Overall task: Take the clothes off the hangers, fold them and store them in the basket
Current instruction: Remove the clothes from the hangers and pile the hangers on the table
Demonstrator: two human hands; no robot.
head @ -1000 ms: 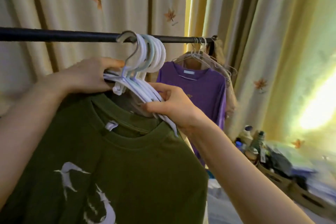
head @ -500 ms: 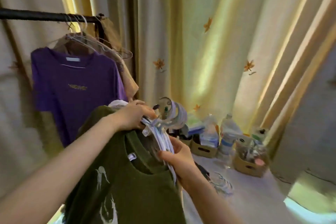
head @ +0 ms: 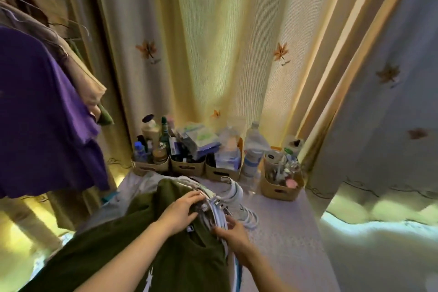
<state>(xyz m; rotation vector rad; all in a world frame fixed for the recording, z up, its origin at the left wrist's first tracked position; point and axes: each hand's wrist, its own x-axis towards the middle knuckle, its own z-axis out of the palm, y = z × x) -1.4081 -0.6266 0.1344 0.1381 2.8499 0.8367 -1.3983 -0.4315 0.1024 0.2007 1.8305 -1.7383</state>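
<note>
A dark green T-shirt (head: pixel 180 256) with a white print hangs on a bunch of several white hangers (head: pixel 216 214), low over a pale patterned surface (head: pixel 284 232). My left hand (head: pixel 182 208) grips the hangers by the shirt's left shoulder. My right hand (head: pixel 231 229) holds the same bunch at the collar's right side. The hooks (head: pixel 233 191) point away from me. A purple T-shirt (head: pixel 40 114) still hangs at the left, with beige clothes (head: pixel 78 71) on wire hangers behind it. No basket for the clothes is in view.
Small beige boxes (head: pixel 280 188) crammed with bottles and packets line the far edge of the surface, under a cream curtain (head: pixel 213 54) with orange leaves. More loose white hangers (head: pixel 248 217) lie just right of my hands. A bright strip of floor (head: pixel 379 232) shows at the right.
The green shirt and its hangers came off the black rail and moved right and down to the pale surface. My view swung right and downward; both hands kept hold.
</note>
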